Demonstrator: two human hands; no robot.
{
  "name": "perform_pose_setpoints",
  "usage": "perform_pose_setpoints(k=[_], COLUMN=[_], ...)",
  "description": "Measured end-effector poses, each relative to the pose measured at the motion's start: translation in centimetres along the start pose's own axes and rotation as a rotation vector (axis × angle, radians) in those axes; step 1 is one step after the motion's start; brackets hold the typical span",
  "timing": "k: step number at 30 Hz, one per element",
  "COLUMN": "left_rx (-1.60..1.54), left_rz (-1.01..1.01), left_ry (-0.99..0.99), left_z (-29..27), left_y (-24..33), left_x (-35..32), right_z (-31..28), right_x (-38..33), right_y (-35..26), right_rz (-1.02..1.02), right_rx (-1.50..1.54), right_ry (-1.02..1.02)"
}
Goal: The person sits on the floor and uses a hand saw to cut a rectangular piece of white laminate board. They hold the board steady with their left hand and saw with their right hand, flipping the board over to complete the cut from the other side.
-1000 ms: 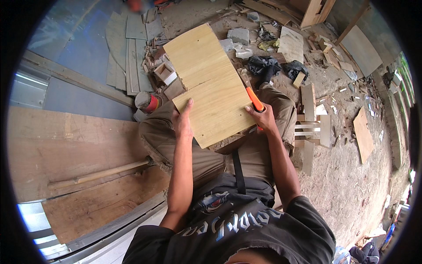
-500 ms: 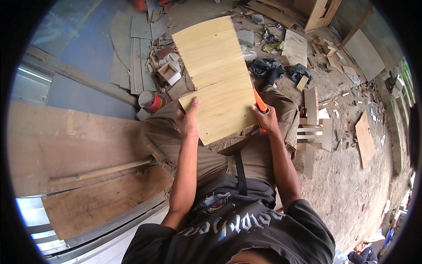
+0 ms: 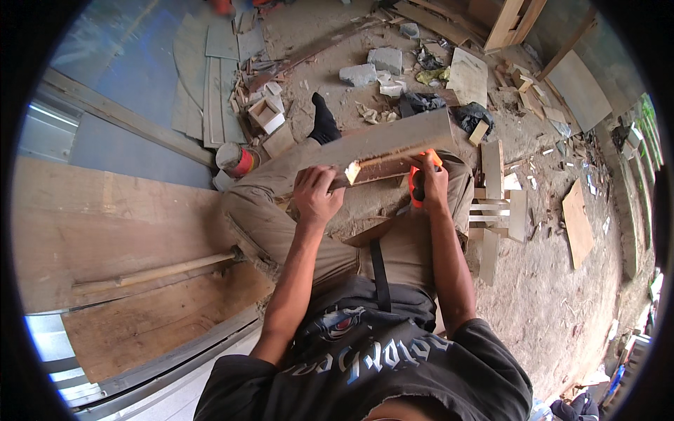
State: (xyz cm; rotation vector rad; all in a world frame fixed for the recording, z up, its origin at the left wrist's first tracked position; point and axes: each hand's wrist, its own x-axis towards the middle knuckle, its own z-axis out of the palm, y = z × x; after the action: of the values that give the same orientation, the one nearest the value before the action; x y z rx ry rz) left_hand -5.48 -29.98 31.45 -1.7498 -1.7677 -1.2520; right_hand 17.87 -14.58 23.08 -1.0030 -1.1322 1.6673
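A plywood board (image 3: 393, 138) is tilted above my lap, its greyish-brown face showing and a raw, splintered edge running along the near side. My left hand (image 3: 318, 194) has its fingers wrapped over the board's left end, beside a bright torn spot. My right hand (image 3: 434, 184) is closed round the orange-and-black handle of a handsaw (image 3: 417, 191), just below the board's right end. Most of the saw's blade is hidden or hard to tell from the board's shaded underside.
A paint can (image 3: 232, 158) and wood scraps lie to the left, near a small wooden box (image 3: 265, 114). Ahead are concrete blocks (image 3: 385, 60) and black plastic bags (image 3: 474, 118). Wood offcuts (image 3: 495, 172) sit by my right knee. Large plywood sheets (image 3: 119, 231) stand at the left.
The board has swung from upright, pale face toward me, to steeply tilted, bent or broken at its crosswise line. My left hand has turned over its end. My left foot has come into view.
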Motion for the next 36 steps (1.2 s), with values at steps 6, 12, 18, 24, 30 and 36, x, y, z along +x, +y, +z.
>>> perform_pose_setpoints(k=[6, 12, 18, 24, 30, 36], left_rx=[0.074, 0.112, 0.103, 0.182, 0.265, 0.134], left_rz=[0.301, 0.444, 0.378, 0.332, 0.228, -0.135], left_ry=[-0.245, -0.319, -0.262, -0.215, -0.177, 0.189], left_z=[-0.6, -2.5, -2.7, -2.8, -3.2, -1.9], left_y=[-3.8, -6.4, -6.9, -7.4, -7.6, -5.0], left_x=[-1.7, 0.3, -1.2, -1.7, -1.5, -1.3], right_z=[-2.6, -1.0, -0.5, -1.2, -2.1, -1.9], right_x=[-0.1, -0.2, -0.1, 0.1, 0.0, 0.0], right_y=[0.8, 1.2, 1.3, 2.3, 2.5, 2.9], right_rz=[0.120, 0.231, 0.138, 0.056, 0.128, 0.115], right_rx=[0.698, 0.466, 0.405, 0.318, 0.314, 0.390], right_ry=[-0.428, -0.055, -0.080, -0.055, -0.135, -0.103])
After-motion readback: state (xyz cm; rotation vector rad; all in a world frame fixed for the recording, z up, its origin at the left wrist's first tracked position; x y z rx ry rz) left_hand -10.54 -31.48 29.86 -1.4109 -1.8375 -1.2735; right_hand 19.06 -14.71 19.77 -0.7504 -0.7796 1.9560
